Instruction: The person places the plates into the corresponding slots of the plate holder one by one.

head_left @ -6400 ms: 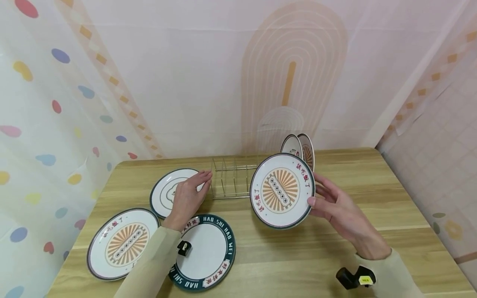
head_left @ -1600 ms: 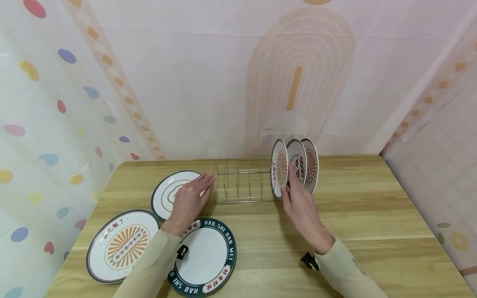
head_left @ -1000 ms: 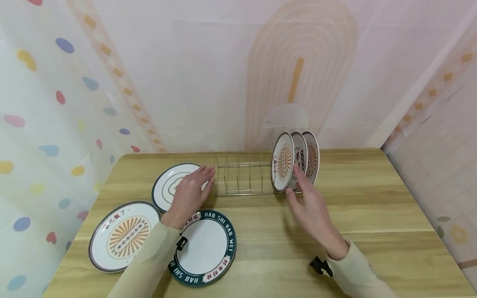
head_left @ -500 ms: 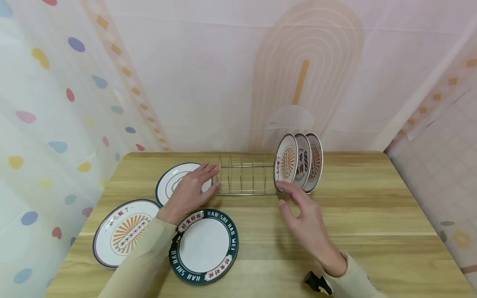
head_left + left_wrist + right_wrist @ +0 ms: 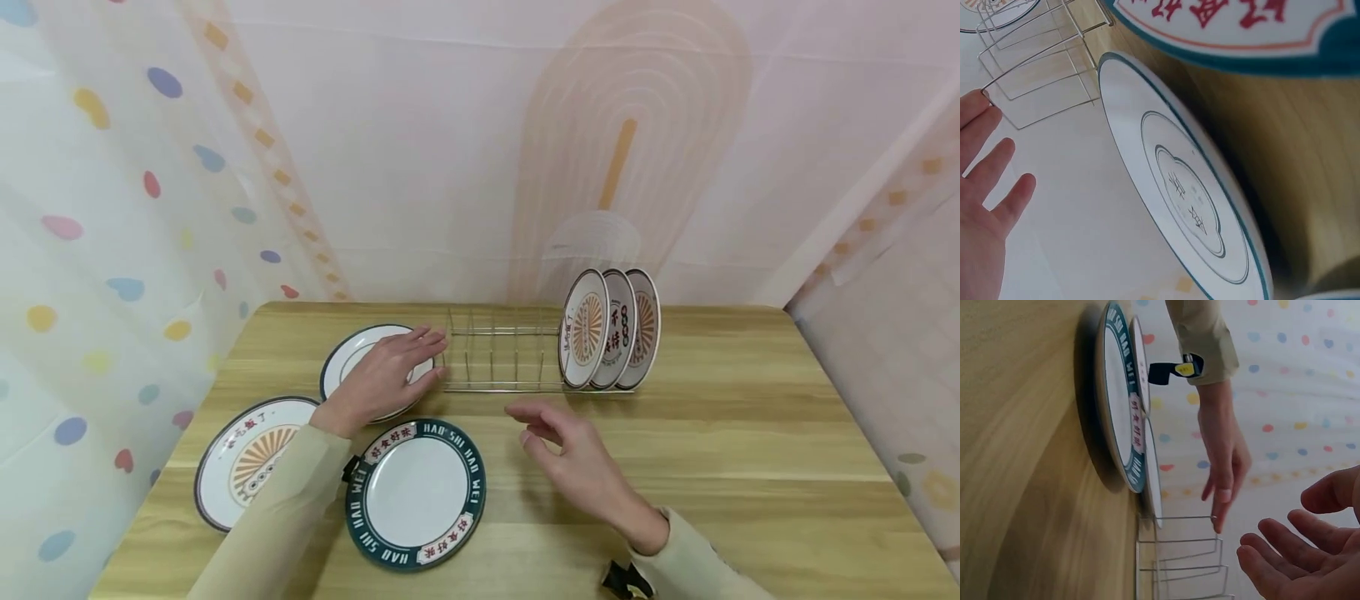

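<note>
My left hand (image 5: 390,373) reaches over a white plate with a dark rim (image 5: 341,362). Its fairly straight fingertips touch the left end of the wire dish rack (image 5: 498,387), as the left wrist view also shows. Three plates stand on edge at the rack's right end: a sunburst plate (image 5: 585,329), one with red characters (image 5: 617,333) and another sunburst plate (image 5: 647,329). My right hand (image 5: 581,462) hovers in front of the rack, fingers loosely bent and holding nothing. Nearest to it on the left lies a green-rimmed plate (image 5: 416,492).
Another sunburst plate (image 5: 251,454) lies flat at the left, partly hidden by my left sleeve (image 5: 281,508). The wooden table (image 5: 750,433) ends at the back against a patterned curtain (image 5: 420,150). Wire dividers stand upright in the rack's left part.
The right hand placed the sunburst plate it held into the rack beside two others, let go, and moved left and toward the green-rimmed plate. The left hand stays at the rack's end.
</note>
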Demonstrator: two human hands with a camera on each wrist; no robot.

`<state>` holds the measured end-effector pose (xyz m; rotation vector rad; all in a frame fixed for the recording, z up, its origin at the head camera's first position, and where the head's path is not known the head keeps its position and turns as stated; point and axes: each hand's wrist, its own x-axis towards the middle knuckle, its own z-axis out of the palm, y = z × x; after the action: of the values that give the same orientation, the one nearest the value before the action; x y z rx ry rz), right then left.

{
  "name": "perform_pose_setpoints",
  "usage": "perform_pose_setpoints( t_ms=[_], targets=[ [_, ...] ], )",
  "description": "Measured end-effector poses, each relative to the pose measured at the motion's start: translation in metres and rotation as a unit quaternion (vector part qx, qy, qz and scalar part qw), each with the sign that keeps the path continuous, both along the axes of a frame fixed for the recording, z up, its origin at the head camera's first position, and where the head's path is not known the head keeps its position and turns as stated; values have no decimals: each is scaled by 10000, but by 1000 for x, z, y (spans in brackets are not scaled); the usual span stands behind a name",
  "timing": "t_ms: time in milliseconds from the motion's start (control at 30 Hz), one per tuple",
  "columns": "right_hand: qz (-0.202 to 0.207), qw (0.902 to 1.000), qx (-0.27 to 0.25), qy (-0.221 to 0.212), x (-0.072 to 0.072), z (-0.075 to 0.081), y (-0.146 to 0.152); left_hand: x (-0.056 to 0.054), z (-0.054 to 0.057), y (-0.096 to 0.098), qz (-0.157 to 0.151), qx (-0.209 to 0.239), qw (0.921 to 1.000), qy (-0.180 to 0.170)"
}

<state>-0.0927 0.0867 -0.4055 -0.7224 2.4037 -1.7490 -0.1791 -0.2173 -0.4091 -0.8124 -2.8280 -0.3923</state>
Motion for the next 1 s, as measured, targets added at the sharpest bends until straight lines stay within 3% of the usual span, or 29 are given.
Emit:
perform_pose_setpoints(
  t_ms=[167, 400, 500, 633, 733, 867, 1000],
  targets=[
    [575, 9960, 173, -669, -4, -8, 0, 2, 1, 8, 57, -177, 9996, -232],
    [1109, 9806, 360, -1576, -17, -22, 1, 0, 2, 25, -1, -262, 9988, -415],
    [1099, 9707, 150, -2133, -22, -28, 5, -4, 3, 34, -122, -331, 9983, -462],
    [1026, 9484, -230, -2990, -23, -34, 0, -1, 6, 34, -152, -409, 9978, -505],
    [982, 9344, -450, -3396, -22, -39, -5, 0, 7, 31, -129, -416, 9977, -523],
    [957, 9255, -584, -3618, -20, -45, -15, -1, 5, 26, -80, -387, 9979, -509],
    [946, 9264, -575, -3599, -20, -50, -26, 0, 2, 17, -12, -325, 9982, -506]
  ],
)
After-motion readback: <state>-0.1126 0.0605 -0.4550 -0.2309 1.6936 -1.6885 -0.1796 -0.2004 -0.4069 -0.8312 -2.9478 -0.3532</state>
